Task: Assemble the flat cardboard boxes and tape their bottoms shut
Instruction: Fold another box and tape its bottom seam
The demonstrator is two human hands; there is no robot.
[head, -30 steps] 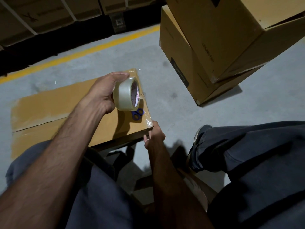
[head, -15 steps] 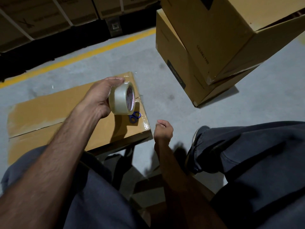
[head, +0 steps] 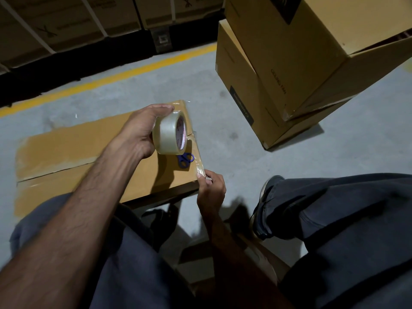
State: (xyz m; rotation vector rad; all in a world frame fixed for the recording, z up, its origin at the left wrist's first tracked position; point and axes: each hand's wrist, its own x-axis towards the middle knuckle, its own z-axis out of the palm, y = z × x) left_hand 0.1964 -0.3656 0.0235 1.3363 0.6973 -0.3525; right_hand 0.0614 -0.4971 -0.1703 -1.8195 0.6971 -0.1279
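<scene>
We hold the tape roll (head: pixel 170 133) in our left hand (head: pixel 142 130) over the box (head: pixel 66 152) on the floor, our right hand (head: pixel 210 188) pinches the tape at its near corner, so we think this bottom is almost shut, with two built boxes (head: pixel 289 63) stacked nearby

We hold our left hand (head: pixel 142 130) raised, its grip curled around a roll, while our right hand (head: pixel 210 188) pinches at a corner.
</scene>
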